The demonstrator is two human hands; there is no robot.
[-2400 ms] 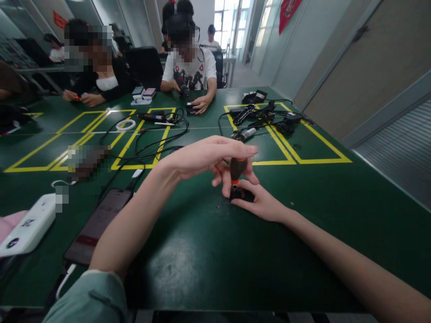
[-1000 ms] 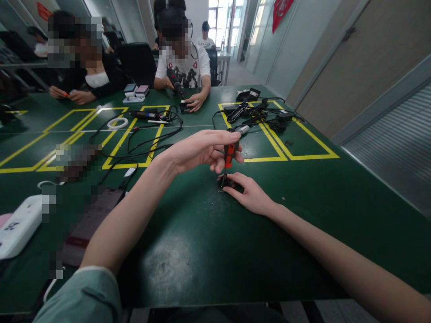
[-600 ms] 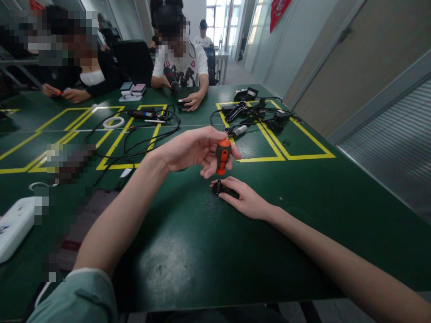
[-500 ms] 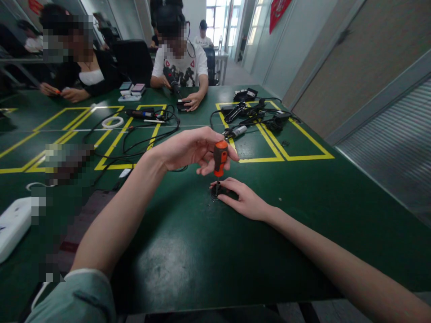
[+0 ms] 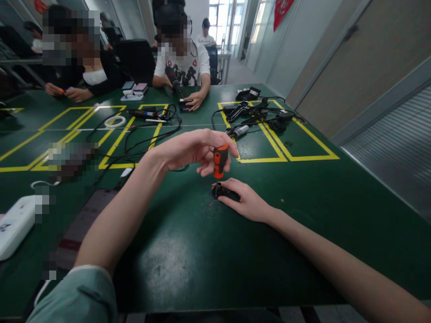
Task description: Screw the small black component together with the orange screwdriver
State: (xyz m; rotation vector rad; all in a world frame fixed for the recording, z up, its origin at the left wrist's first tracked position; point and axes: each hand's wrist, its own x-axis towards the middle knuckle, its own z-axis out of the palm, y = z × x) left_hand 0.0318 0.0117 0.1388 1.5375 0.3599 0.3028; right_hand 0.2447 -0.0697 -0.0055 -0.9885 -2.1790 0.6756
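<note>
My left hand [image 5: 209, 150] is closed around the top of a short orange-and-black screwdriver [image 5: 220, 162]. The screwdriver stands nearly upright, its shaft pointing down at a small black part [image 5: 216, 192] with a round end. Whether the tip sits in a screw is too small to make out. My right hand [image 5: 243, 198] pinches that part against the green table [image 5: 188, 251], thumb on the near side and fingers on the far side. Its right portion is hidden under my palm. A few tiny bits [image 5: 210, 205] lie just beside it.
Black cables and devices [image 5: 256, 114] are heaped at the back right, within yellow tape lines. A corded tool [image 5: 143, 113] and a white ring [image 5: 115, 121] lie back left. At left are a white power strip [image 5: 18, 226] and a dark flat device [image 5: 84, 220]. Co-workers sit opposite.
The screwdriver handle has turned in my left hand, and the fingers on its top have shifted. My right hand keeps its hold on the black part. The view has moved slightly.
</note>
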